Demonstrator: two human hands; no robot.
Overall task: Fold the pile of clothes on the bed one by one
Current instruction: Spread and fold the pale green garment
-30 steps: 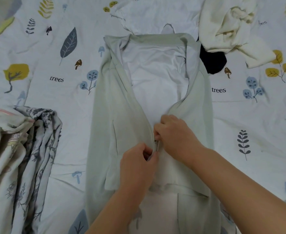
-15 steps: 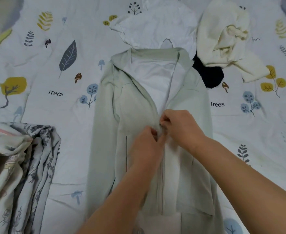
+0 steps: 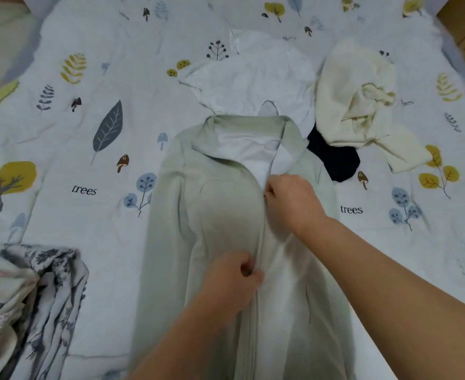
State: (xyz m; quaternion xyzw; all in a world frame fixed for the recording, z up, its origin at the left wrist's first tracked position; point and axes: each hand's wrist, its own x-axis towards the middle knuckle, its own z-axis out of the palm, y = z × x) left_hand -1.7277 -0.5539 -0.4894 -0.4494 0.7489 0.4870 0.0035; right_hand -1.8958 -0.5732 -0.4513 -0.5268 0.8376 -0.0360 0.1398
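Pale green jacket (image 3: pixel 220 223) lies flat, front up, mid-bed, collar toward the far edge, hem off the near edge of view. Head view only.

Right hand (image 3: pixel 291 201): fingers curled, pinching the jacket's front edge at chest height where the two sides meet; what sits between the fingertips is too small to tell. Left hand (image 3: pixel 231 278): fingers curled, thumb tip pressed in, gripping the front seam lower down. Both hands hold the same jacket; below the right hand the front is closed, above it open, white lining showing.

Counts: two hands, one green jacket. Beyond the collar one white garment (image 3: pixel 253 78), crumpled. Toward the far right corner one cream garment (image 3: pixel 363 105), bunched, partly over one dark garment (image 3: pixel 335 160). At the near left edge a heap of printed clothes (image 3: pixel 33 297), count unclear.

Writing: sheet (image 3: pixel 88 229) reads "trees" twice, left and right of the jacket; a third word near the cream garment is cut off.
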